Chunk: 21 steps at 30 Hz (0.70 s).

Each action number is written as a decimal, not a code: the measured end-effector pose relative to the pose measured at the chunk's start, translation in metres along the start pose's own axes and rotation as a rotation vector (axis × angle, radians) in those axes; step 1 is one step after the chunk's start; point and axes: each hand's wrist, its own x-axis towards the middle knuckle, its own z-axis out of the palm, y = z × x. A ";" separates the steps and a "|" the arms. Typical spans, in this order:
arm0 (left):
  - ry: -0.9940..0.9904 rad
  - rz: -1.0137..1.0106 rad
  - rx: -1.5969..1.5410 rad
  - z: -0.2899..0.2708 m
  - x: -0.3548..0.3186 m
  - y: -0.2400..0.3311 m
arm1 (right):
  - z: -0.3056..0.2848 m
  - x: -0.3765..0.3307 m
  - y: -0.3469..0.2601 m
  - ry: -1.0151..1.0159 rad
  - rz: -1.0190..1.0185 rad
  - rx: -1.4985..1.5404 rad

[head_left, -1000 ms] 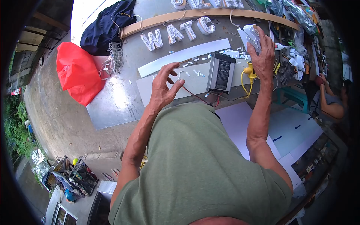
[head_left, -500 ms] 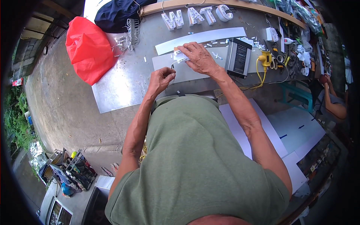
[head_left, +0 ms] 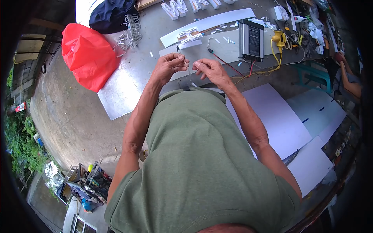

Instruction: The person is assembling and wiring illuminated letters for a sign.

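My left hand (head_left: pixel 169 68) is closed, its thumb and fingertips pinching a thin wire (head_left: pixel 189 69) that hangs over the table's near edge. Just to its right is my right hand (head_left: pixel 211 73), fingers curled in toward the wire; whether anything sits between its fingertips is hidden. Beyond the hands lies a white block letter (head_left: pixel 189 35) with small light modules and wiring, on a pale strip. Right of it stands a black and silver power supply box (head_left: pixel 251 40), with red and black leads (head_left: pixel 233 68) running toward my right hand's far side.
More white block letters (head_left: pixel 175 9) line the table's far side. A red bag (head_left: pixel 87 56), a dark cloth (head_left: pixel 112 16) and a wire bundle (head_left: pixel 133 31) lie left. A yellow plug (head_left: pixel 278 40), cord and small scraps are right. Large white sheets (head_left: pixel 272 114) lean below; another person sits far right.
My right hand has left the white letter and come back beside my left hand, uncovering the letter. The view has shifted, so the table's items appear higher up.
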 end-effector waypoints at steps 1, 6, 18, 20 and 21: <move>-0.019 -0.006 0.006 0.001 0.003 0.002 | 0.008 -0.010 0.005 -0.020 0.018 0.063; -0.037 -0.007 -0.066 0.003 0.015 0.001 | 0.022 -0.024 0.029 -0.050 0.017 0.269; 0.095 -0.250 1.063 0.026 -0.012 0.022 | 0.019 -0.038 0.039 0.205 -0.041 -0.028; 0.118 0.008 1.183 0.037 -0.030 0.015 | 0.017 -0.041 0.037 0.260 -0.033 -0.102; 0.141 0.308 1.277 0.042 -0.037 0.012 | 0.016 -0.042 0.035 0.256 -0.066 -0.103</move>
